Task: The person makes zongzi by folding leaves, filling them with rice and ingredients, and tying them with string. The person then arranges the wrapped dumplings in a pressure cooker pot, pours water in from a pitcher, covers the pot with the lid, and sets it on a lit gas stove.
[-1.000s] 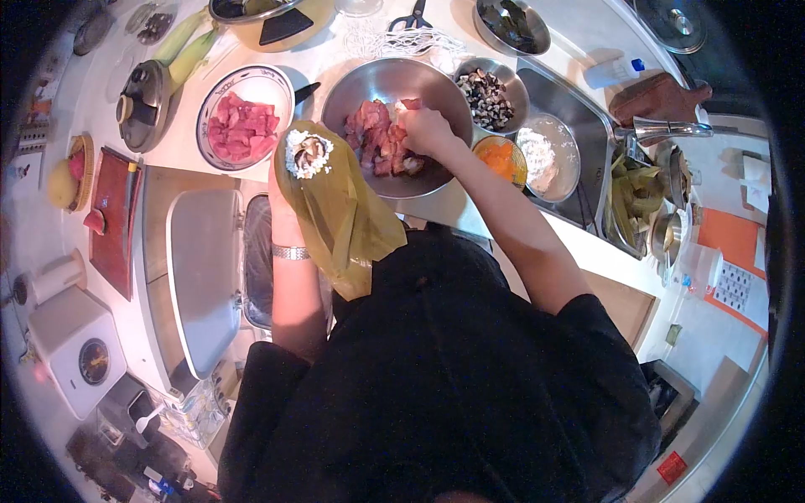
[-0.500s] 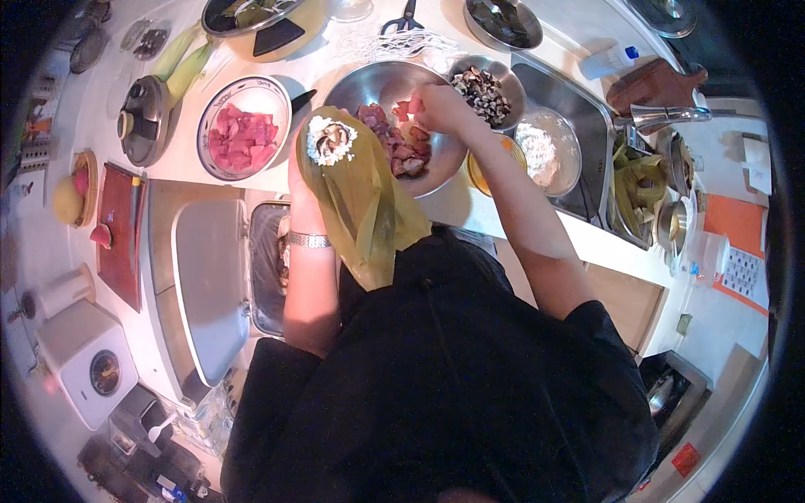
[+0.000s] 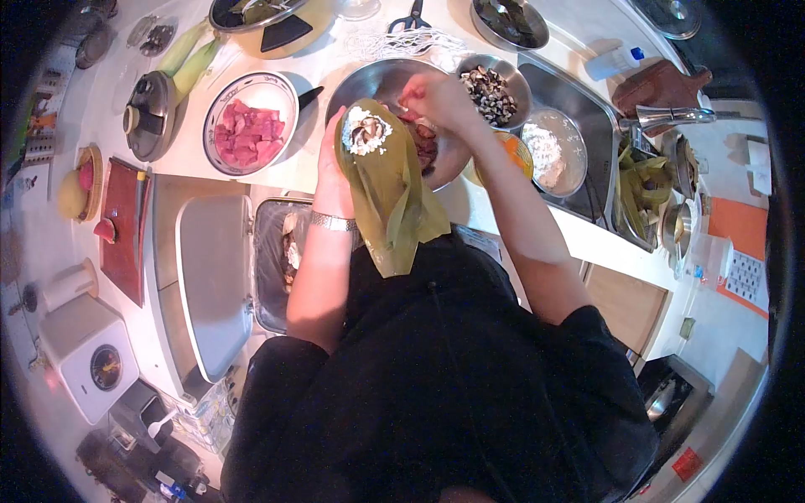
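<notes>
My left hand (image 3: pixel 332 172) cups a folded broad green leaf (image 3: pixel 396 210), which hangs down toward my chest. White rice grains (image 3: pixel 355 144) with brown mushroom pieces in the middle fill its upper end. My right hand (image 3: pixel 438 96) is closed in a pinch just right of the leaf, with a piece of reddish meat (image 3: pixel 408 112) at its fingertips. Below both hands stands a large steel bowl (image 3: pixel 345 82) holding dark marinated meat (image 3: pixel 428 151), partly hidden by the leaf and my right hand.
Around the steel bowl are a bowl of chopped mushrooms (image 3: pixel 488 94), a bowl of rice (image 3: pixel 549 152), a bowl with orange contents (image 3: pixel 516 153) and a plate of pink meat (image 3: pixel 249 134). Scissors (image 3: pixel 409 18) and white string (image 3: pixel 394 45) lie behind. An open bin (image 3: pixel 272 260) stands below left.
My left hand with the filled leaf has moved right, over the bowl's edge. My right hand has lifted from the meat toward the leaf with a piece of meat.
</notes>
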`<state>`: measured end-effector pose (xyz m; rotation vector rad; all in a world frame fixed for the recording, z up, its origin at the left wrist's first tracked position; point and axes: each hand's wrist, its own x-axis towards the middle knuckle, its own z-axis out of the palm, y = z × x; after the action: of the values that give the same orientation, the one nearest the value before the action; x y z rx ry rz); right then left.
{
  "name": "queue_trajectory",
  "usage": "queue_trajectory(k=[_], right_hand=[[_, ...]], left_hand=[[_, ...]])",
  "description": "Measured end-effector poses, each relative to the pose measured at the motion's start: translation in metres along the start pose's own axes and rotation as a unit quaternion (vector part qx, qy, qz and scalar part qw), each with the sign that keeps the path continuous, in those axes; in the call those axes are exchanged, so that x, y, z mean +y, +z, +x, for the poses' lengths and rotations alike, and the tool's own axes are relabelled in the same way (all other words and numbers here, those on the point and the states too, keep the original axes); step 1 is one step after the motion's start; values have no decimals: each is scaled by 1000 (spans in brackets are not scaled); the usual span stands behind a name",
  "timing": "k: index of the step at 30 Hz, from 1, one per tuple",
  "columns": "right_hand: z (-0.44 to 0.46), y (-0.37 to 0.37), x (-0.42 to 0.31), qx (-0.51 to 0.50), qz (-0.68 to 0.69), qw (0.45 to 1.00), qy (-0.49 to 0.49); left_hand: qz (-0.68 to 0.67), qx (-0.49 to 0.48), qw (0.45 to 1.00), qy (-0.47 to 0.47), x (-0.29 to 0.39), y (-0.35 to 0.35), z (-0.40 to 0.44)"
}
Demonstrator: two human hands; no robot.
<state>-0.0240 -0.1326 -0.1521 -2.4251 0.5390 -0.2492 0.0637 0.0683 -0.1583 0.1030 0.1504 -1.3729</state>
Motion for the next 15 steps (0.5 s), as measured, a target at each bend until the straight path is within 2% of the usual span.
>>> queue_trajectory(k=[1, 2, 3, 5, 6, 7, 8, 10, 11, 15], right_hand=[[-2, -19, -15, -6, 79, 997, -5], [-8, -40, -36, -12, 157, 987, -7], [-11, -56, -58, -13, 155, 988, -6], [-19, -73, -95, -159, 178, 971, 15], [-21, -72, -102, -202, 147, 968, 7], [-22, -55, -89, -122, 98, 984, -80], [-23, -39, -76, -41, 47, 984, -167], [-29, -41, -87, -29, 64, 983, -171], [-31, -41, -91, -18, 82, 981, -175], [-33, -15, -79, 5, 60, 967, -246]], left_hand=[[-4, 0, 1000, 3, -1, 0, 0], [3, 40, 999, 3, -4, 1, 1], [11, 78, 997, 3, -6, 4, 3], [24, 73, 997, 17, -19, 25, 5], [38, 65, 997, 32, -23, 32, 7], [38, 133, 990, 41, -18, 11, 18], [40, 132, 990, 38, -11, -12, 26], [16, -55, 998, -5, -5, -3, 27], [37, 167, 983, 61, -12, -1, 26], [97, 159, 978, 96, -21, 7, 30]])
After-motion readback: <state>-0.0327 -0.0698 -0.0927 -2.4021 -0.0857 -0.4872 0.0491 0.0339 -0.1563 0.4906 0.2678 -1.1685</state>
